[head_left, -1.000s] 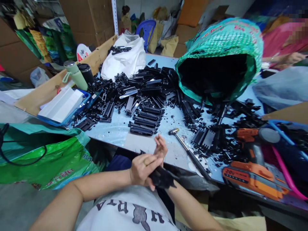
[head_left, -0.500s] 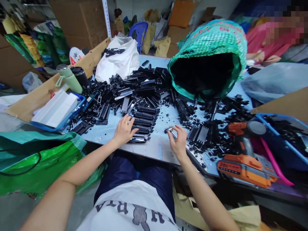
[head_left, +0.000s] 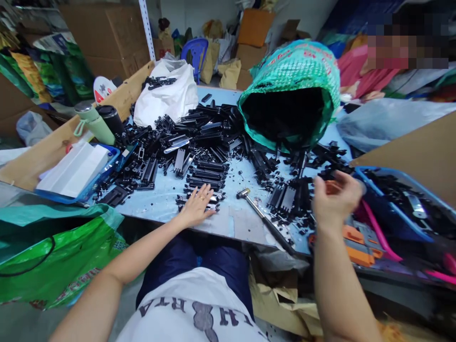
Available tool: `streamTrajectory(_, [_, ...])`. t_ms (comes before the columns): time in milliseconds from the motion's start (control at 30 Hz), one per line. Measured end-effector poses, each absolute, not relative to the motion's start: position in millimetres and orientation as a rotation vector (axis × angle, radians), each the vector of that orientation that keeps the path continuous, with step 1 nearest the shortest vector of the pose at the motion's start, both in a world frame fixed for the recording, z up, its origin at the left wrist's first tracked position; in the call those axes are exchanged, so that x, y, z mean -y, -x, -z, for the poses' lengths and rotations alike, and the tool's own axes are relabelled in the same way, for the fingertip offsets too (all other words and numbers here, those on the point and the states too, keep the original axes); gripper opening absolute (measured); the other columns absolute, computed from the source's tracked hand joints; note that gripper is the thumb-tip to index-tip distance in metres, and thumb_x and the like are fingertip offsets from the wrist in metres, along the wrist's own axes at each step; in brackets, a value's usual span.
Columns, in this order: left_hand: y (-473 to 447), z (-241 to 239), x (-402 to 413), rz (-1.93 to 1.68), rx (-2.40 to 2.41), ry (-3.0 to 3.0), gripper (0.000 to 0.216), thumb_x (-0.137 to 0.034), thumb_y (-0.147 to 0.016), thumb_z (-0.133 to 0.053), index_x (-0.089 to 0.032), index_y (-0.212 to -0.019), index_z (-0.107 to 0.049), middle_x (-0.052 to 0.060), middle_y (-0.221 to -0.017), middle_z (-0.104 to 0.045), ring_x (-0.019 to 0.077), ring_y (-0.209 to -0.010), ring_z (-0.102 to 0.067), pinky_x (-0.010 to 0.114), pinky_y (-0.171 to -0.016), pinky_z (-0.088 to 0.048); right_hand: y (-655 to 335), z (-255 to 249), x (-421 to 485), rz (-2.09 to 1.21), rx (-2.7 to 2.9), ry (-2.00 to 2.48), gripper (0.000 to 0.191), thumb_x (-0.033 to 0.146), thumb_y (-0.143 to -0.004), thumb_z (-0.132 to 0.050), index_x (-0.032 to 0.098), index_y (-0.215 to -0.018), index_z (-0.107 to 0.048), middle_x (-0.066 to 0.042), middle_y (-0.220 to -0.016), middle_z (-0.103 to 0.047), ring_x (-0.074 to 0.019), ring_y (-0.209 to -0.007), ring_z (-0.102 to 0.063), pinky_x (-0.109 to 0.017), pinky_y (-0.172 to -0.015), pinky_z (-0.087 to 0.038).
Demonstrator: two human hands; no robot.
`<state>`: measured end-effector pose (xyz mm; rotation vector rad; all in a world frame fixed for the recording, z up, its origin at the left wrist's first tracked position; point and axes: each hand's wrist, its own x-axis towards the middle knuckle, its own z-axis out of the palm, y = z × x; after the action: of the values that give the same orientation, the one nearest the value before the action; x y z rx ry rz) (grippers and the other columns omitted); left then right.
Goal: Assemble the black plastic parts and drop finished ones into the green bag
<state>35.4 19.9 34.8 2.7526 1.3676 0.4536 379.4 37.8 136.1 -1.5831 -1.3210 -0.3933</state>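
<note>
My left hand (head_left: pixel 196 204) lies flat with spread fingers on the near end of a row of long black plastic parts (head_left: pixel 207 174). Over at the right, my right hand (head_left: pixel 335 204) is at a cordless drill (head_left: pixel 358 254), fingers curved and apart around its orange upper body. The hand hides much of the drill's handle, so contact is unclear. A hammer (head_left: pixel 261 216) with a metal head and dark grip lies between my hands, its grip toward the table's front edge. Beside it sit ribbed black parts (head_left: pixel 288 197) and loose screws.
Black parts (head_left: pixel 210 123) heap across the blue table. A green woven sack (head_left: pixel 292 66) opens toward me behind them. Blue bins (head_left: pixel 392 213) stand right, a blue tray (head_left: pixel 80 192) and green bottle (head_left: pixel 96 124) left. A co-worker's sleeve (head_left: pixel 356 61) shows at back right.
My right hand has left the hammer's head and moved right to the drill; the hammer stays on the table. My left hand now lies flat across the nearest black parts. The view has shifted slightly.
</note>
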Motion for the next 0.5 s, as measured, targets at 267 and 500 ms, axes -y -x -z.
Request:
streamTrajectory(267, [101,-82,-115,-0.677,-2.505,-1.988,0.048,-0.033,-0.092,-0.032,-0.004,-0.129,-0.039,0.021,-0.137,-0.04,0.0296,-0.13,-0.032,0.042,-0.105,-0.028,-456,-151,28,0.312,1.195,1.821,0.034,0.051,-0.074,-0.06,0.034,-0.103,-0.063,-0.013,-0.09,-0.063,-0.0353,-0.073,-0.06,-0.06,-0.065,-0.048])
streamTrajectory(500, [185,-87,-143,-0.299,-2.708,-1.72,0.034,-0.018,-0.09,-0.028,-0.005,-0.116,-0.046,0.022,-0.11,-0.056,0.0307,-0.104,-0.052,0.039,-0.082,-0.043,-430,-142,13,0.13,1.284,1.797,0.025,0.053,-0.071,-0.06,0.033,-0.087,-0.063,-0.009,-0.072,-0.058,-0.0312,-0.06,-0.059,-0.052,-0.051,-0.047])
